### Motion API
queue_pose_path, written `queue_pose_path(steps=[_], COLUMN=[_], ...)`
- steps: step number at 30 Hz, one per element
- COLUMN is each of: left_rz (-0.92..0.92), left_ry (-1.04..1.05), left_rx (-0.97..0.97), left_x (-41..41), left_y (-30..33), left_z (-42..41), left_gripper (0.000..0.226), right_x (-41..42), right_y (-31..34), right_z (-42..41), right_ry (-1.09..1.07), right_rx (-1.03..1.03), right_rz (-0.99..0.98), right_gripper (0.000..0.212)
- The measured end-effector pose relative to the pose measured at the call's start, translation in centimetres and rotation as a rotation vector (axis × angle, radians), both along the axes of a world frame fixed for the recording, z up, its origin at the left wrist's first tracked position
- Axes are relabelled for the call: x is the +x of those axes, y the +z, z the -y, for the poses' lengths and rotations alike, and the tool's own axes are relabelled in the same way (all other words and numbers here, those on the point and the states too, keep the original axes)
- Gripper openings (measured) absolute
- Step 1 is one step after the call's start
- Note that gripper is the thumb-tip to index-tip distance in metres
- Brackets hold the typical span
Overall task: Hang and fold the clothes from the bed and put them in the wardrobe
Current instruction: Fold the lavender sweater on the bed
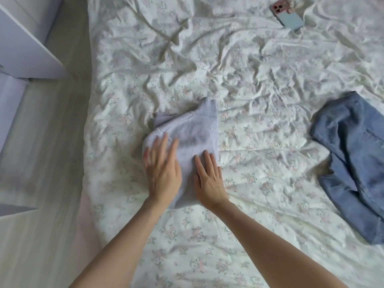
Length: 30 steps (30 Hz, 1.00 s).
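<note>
Both the left hand [163,173] and right hand [209,181] press flat, fingers straight, on a folded lilac sweater [193,136] on the bed [249,90]. Jeans [353,154] lie at right. No writing is readable.

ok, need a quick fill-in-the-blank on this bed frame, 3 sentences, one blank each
1. Both hands, left hand and right hand, press flat on the folded ____ sweater.
2. The garment lying unfolded at the right edge of the bed is a pair of ____.
3. The phone lies on the sheet with its ____ facing up.

Missing words: lilac; jeans; camera side
</note>
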<state>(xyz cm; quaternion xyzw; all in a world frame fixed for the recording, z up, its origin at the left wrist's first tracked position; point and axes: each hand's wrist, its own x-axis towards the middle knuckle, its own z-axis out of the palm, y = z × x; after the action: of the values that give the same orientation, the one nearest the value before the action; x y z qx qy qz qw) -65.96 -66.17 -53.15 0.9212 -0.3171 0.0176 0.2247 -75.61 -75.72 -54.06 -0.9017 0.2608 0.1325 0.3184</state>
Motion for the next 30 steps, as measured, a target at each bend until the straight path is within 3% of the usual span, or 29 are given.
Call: queue_pose_path(steps=[1, 3, 9, 13, 16, 19, 23, 27, 30], left_rz=[0.008, -0.081, -0.28, -0.384, -0.299, -0.246, -0.571, -0.584, -0.623], left_ry=[-0.131, -0.192, 0.019, 0.063, 0.027, 0.176, 0.452, 0.525, 0.554], left_rx=[0.07, 0.244, 0.57, 0.689, 0.451, 0.129, 0.065, -0.086, -0.106], left_x=[-0.2, 0.4, 5.3, 8.5, 8.0, 4.2, 1.0, 1.7, 2.2], left_y=[-0.7, -2.7, -7.4, -6.9, -5.2, -4.2, -4.5, -3.8, -3.3], left_z=[0.0, -0.4, 0.8, 3.0, 2.3, 0.2, -1.9, -1.3, -0.2], left_gripper=[0.047, 0.05, 0.06, 0.059, 0.054, 0.057, 0.081, 0.088, 0.088], right_x=[0.1, 0.3, -0.4, -1.7, -1.1, 1.6, 3.9, 3.5, 3.5], right_y=[-0.5, -1.5, -2.9, -2.7, -2.0, -1.9, -2.2, -1.9, -1.7], right_z=[0.0, -0.1, -1.0, -0.7, 0.1, 1.4, 2.5, 2.9, 2.8], right_ry=[-0.001, -0.007, 0.097, 0.137, 0.081, -0.078, -0.263, -0.52, -0.548], right_rx=[0.004, -0.02, -0.161, -0.098, -0.051, -0.001, 0.069, 0.173, 0.242], right_rz=[-0.021, -0.047, -0.131, -0.125, -0.069, -0.018, 0.01, 0.063, 0.003], right_gripper=[0.053, 0.053, 0.055, 0.054, 0.055, 0.055, 0.064, 0.088, 0.09])
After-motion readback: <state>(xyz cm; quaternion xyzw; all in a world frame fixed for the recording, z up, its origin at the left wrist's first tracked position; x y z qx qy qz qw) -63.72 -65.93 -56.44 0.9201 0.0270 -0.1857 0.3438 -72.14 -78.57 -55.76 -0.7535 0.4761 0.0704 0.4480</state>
